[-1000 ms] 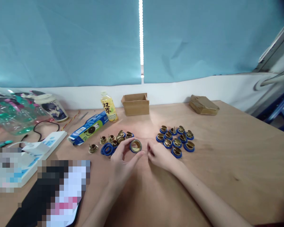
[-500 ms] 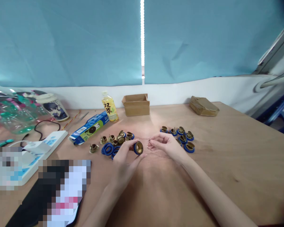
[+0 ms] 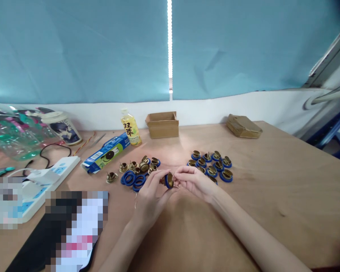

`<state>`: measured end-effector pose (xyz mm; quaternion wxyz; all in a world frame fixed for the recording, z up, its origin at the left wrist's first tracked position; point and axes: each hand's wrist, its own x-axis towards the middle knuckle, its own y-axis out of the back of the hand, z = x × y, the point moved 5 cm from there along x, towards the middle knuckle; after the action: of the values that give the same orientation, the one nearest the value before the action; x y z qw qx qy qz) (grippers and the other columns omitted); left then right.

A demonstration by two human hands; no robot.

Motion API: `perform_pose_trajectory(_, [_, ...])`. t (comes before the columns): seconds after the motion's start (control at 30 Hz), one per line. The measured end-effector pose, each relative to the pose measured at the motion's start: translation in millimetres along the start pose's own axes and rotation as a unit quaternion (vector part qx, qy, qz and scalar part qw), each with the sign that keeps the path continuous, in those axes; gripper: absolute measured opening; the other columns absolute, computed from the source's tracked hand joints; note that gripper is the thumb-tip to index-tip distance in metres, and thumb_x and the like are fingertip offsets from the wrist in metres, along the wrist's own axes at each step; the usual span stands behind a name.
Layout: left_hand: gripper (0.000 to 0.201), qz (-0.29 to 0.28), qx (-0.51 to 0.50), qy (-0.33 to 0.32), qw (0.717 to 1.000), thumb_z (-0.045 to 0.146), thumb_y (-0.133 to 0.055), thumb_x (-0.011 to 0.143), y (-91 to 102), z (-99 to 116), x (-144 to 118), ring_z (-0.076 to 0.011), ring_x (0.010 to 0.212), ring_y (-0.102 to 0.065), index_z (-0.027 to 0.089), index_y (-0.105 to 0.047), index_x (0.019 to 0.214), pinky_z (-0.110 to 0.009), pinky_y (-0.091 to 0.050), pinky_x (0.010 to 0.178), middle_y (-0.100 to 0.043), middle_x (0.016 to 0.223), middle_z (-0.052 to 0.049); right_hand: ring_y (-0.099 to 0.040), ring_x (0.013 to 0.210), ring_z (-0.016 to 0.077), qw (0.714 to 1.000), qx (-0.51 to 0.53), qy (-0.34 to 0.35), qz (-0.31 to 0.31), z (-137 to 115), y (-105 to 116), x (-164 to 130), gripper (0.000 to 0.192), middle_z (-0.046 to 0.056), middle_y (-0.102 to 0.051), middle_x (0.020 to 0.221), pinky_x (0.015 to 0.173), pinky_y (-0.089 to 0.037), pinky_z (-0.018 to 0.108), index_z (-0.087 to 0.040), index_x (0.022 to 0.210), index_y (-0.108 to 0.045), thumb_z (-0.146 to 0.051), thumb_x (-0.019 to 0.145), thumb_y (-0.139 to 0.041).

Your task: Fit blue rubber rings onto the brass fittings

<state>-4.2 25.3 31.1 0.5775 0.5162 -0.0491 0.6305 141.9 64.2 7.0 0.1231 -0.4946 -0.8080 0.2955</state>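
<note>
In my left hand (image 3: pixel 150 194) is a round brass fitting (image 3: pixel 170 181) with a blue ring around its rim, its hollow side turned to the right. My right hand (image 3: pixel 193 182) is pinched at that hollow side; whatever is between its fingertips is too small to make out. Left of the hands lie loose blue rings (image 3: pixel 128 178) and several brass fittings (image 3: pixel 123 167) that show no blue ring. Beyond my right hand sits a cluster of brass fittings with blue rings (image 3: pixel 226 175), partly hidden by that hand.
An open cardboard box (image 3: pixel 163 128) and a yellow-labelled bottle (image 3: pixel 130 128) stand at the back, beside a blue carton (image 3: pixel 106 153). A closed cardboard box (image 3: pixel 243 126) lies at the back right. On the left are a power strip (image 3: pixel 52 181), a cup (image 3: pixel 62 128) and plastic bottles (image 3: pixel 19 139).
My right hand has moved left and down, bringing its fingertips up to the fitting. The fitting in my left hand has turned a little, and more of the right-hand cluster shows.
</note>
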Motion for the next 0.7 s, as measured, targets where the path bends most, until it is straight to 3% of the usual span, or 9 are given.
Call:
perform_pose_trajectory(0.27, [0.038, -0.008, 0.003, 0.004, 1.0, 0.028, -0.072, 0.085, -1.4, -2.5, -1.4, -0.0245, 0.101, -0.069, 0.025, -0.057, 0.121, -0.04, -0.059, 0.087, -0.068, 0.11, -0.007, -0.064, 0.068, 0.0104, 1.0, -0.014, -0.009, -0.007, 3.6, 3.7, 3.1, 0.011, 0.002, -0.071, 0.073, 0.069, -0.049, 0.023, -0.013, 0.075, -0.074, -0.02, 0.074, -0.081])
perform_pose_trajectory(0.7, [0.04, -0.003, 0.004, -0.008, 1.0, 0.025, -0.072, 0.085, -1.2, -0.5, -1.7, -0.0241, 0.103, -0.069, 0.024, -0.057, 0.122, -0.038, -0.059, 0.088, -0.069, 0.111, -0.008, -0.064, 0.066, 0.0113, 1.0, -0.019, 0.001, -0.02, 3.6, 4.7, 3.4, 0.019, 0.004, -0.07, 0.074, 0.066, -0.049, 0.024, -0.012, 0.075, -0.073, -0.028, 0.074, -0.083])
